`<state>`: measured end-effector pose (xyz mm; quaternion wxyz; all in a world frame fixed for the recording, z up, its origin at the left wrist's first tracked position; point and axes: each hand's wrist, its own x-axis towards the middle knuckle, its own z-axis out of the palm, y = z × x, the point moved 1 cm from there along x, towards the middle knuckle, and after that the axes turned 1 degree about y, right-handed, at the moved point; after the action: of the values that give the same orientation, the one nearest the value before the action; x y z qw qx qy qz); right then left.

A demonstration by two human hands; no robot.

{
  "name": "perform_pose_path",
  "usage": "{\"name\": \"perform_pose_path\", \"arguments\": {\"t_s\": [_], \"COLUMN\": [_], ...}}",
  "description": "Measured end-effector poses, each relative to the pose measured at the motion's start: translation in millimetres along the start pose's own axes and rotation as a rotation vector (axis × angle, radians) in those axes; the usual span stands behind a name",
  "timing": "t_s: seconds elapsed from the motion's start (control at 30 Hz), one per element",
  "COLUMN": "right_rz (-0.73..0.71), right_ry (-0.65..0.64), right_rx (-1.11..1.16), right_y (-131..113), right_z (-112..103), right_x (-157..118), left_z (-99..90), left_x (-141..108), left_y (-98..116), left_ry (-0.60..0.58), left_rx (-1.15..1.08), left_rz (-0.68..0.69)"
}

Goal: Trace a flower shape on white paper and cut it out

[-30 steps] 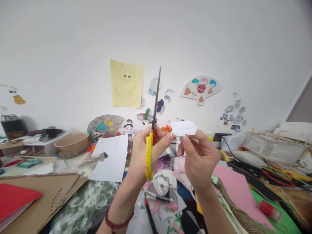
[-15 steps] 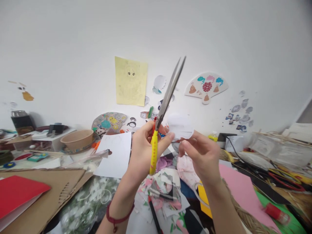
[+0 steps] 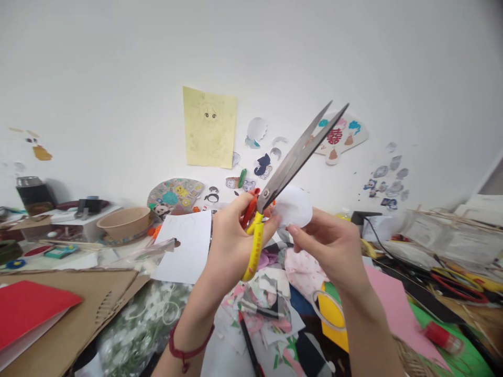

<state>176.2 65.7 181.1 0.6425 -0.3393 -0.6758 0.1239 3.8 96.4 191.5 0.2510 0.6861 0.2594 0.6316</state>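
Note:
My left hand (image 3: 233,238) is closed around scissors (image 3: 264,201) with a yellow and a red handle loop. Their long blades point up and to the right, parted a little at the tips. A round white paper cutout (image 3: 295,206) is pinched by the thumb and fingers of my right hand (image 3: 328,241), at its lower right edge. The left thumb reaches the paper's lower left side, behind the scissors. Below both hands lies a heap of paper scraps (image 3: 271,298) with a dark pen (image 3: 248,340) on it.
At left are a red folder (image 3: 35,311) on cardboard (image 3: 90,314), a tan bowl (image 3: 123,225) and a white sheet (image 3: 184,251). A bag of white-green bits (image 3: 133,324) lies in front. Pink paper (image 3: 393,303) and a tape roll (image 3: 330,311) sit at right. Drawings cover the wall behind.
The scissors have tilted to the right and their blades have parted more. The white paper circle has turned to face me more fully, and my right hand has shifted slightly right.

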Motion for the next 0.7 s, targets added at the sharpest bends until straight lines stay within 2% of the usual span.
{"name": "perform_pose_path", "arguments": {"t_s": [0.3, 0.43, 0.53, 0.63, 0.7], "right_rz": [-0.029, -0.045, -0.05, -0.035, -0.031], "right_ry": [0.028, 0.113, 0.198, 0.28, 0.342], "right_rx": [-0.02, -0.021, 0.058, 0.139, 0.165], "right_y": [-2, -2, -1, 1, 2], "right_z": [-2, -5, -7, -9, -10], "right_x": [0, 2, 3, 5, 7], "left_z": [0.9, 1.9, -0.6, -9.9, -19.2], "left_x": [0, 2, 5, 9, 12], "left_y": [-1, -2, -5, -8, -8], "left_ry": [-0.029, -0.052, -0.025, 0.0, -0.026], "left_rx": [0.028, 0.06, 0.117, 0.265, 0.401], "left_rz": [0.028, 0.016, -0.023, -0.029, 0.028]}}
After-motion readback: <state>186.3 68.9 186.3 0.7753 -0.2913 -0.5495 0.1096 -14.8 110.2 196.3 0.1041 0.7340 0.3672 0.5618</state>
